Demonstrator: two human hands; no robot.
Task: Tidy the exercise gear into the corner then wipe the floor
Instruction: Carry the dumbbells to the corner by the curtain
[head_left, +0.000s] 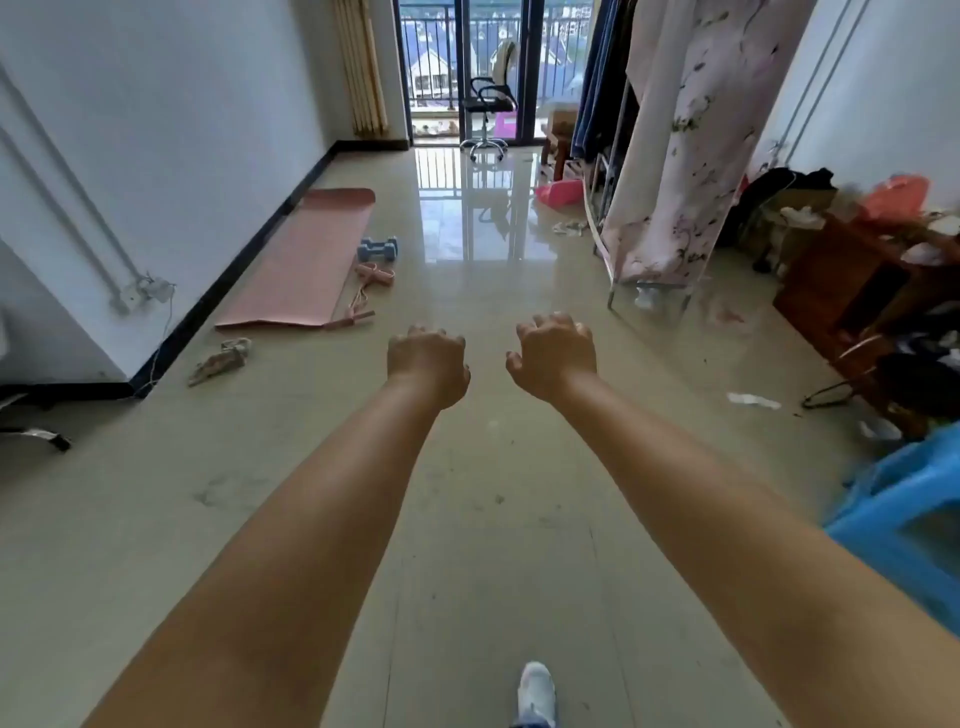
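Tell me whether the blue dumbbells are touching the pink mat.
Apart. The head view shows a strip of bare floor between the blue dumbbells and the right edge of the pink mat.

I stand on a glossy beige tiled floor (519, 322) that mirrors daylight from the balcony door (467, 67) at the far end. A black office chair (485, 111) sits in front of that door. Left of the door runs a white wall (182, 104) with dark skirting; right of it hangs a floral curtain (680, 140).
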